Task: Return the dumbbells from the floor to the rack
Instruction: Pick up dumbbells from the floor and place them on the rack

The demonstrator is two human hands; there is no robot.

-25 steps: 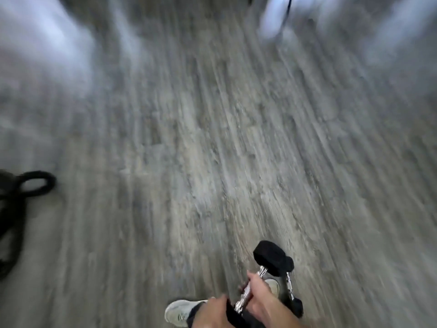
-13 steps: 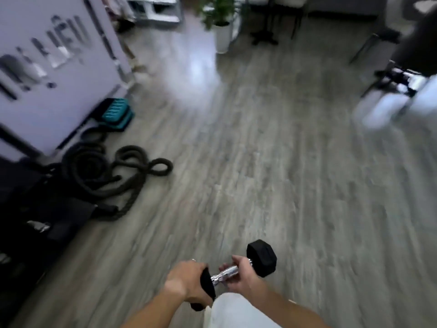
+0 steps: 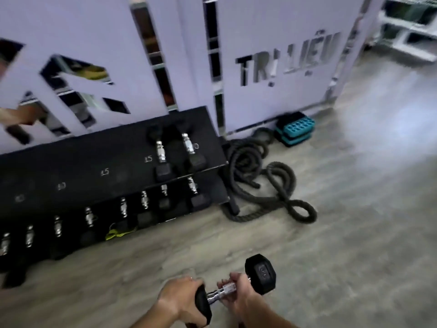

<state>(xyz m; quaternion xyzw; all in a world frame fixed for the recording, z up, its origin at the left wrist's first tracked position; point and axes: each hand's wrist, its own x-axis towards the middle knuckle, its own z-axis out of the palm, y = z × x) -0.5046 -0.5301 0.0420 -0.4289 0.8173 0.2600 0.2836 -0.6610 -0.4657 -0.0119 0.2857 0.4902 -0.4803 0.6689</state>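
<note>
Black hex dumbbell (image 3: 238, 288) carried clear of the floor, well short of the rack (image 3: 113, 166). Left hand (image 3: 181, 301) cups its near head; right hand (image 3: 238, 292) wraps the chrome handle beside the far head. Step: carry. Next, judged: close on the rack, lower into a free slot of its upper shelf.

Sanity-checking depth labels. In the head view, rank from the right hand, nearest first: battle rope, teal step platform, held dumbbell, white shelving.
1. held dumbbell: gripped at its handle by the right hand.
2. battle rope: coiled on the floor ahead, right of the rack.
3. teal step platform: behind the rope, against the wall panel.
4. white shelving: far top right corner.
</note>
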